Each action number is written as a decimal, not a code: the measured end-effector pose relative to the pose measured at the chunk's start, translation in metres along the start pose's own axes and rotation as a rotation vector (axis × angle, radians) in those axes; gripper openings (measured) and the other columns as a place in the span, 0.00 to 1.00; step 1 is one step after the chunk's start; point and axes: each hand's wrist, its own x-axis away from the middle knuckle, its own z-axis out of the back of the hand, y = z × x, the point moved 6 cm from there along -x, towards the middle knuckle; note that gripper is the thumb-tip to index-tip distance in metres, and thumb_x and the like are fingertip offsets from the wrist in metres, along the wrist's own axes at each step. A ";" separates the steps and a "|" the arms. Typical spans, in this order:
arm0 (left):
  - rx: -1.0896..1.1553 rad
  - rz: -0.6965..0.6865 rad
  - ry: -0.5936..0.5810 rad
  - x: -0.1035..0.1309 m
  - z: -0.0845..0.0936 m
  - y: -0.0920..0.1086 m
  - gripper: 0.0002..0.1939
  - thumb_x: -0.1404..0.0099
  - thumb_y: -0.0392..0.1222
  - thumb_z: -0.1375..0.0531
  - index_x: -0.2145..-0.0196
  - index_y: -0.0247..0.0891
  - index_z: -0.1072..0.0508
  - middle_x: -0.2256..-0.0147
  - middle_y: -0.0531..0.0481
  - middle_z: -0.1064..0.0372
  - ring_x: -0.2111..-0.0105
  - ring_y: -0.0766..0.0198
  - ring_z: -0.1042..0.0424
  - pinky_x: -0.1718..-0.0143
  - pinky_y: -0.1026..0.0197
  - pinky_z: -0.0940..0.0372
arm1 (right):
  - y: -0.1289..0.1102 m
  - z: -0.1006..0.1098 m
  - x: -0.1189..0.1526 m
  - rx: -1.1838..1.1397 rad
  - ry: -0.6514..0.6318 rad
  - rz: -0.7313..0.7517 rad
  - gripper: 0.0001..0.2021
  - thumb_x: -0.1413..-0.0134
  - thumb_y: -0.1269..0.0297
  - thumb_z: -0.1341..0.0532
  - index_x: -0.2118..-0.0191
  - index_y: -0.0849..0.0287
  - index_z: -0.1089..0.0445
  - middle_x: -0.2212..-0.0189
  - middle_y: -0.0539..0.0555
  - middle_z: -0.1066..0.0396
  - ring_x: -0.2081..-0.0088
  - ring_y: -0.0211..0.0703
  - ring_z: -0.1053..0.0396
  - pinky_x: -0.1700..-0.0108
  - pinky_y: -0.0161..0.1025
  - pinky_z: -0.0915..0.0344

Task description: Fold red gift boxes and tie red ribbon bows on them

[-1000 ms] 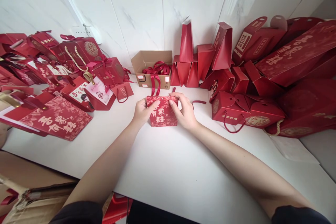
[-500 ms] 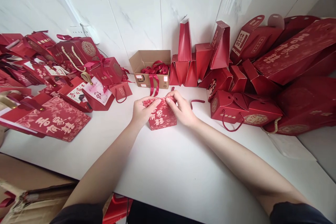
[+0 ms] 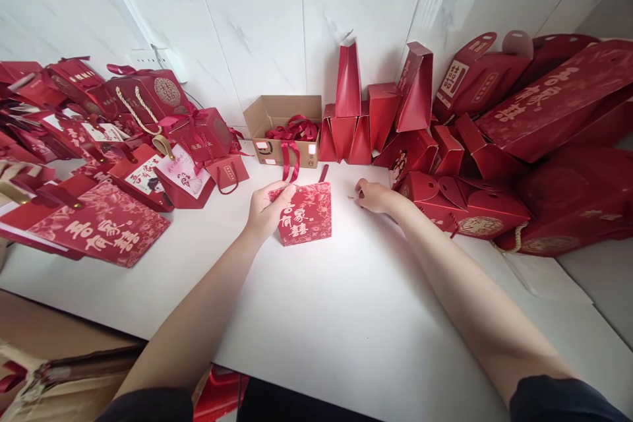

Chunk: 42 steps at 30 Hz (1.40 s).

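My left hand (image 3: 267,214) grips the upper left corner of a small red gift box (image 3: 309,214) with pale lettering and a floral print, thumb on its front face. The box stands on the white table. Behind its top right edge shows a short dark red strap (image 3: 324,173). To the right of the box, my right hand (image 3: 376,196) is low over the table with its fingers pinched together. A small shiny bit sticks out at its fingertips, where a second dark red strap lay; the hand covers most of it.
A cardboard box (image 3: 277,105) of red ribbons (image 3: 297,128) stands by the wall. Red gift boxes (image 3: 465,201) crowd the right side; finished-looking red bags (image 3: 101,221) fill the left. Another person's hand (image 3: 17,175) shows at the left edge.
My right hand has let go of the box's top edge and moved right to the loose strap on the table. My left hand stays on the box. Another person's hand has appeared at the left.
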 end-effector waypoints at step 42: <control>0.020 0.000 -0.063 0.010 -0.021 0.001 0.14 0.43 0.50 0.33 0.64 0.38 0.22 0.65 0.48 0.23 0.64 0.59 0.25 0.61 0.60 0.31 | -0.121 0.030 0.083 -0.725 0.340 0.721 0.12 0.37 0.57 0.41 0.55 0.52 0.22 0.55 0.52 0.22 0.53 0.46 0.25 0.48 0.43 0.30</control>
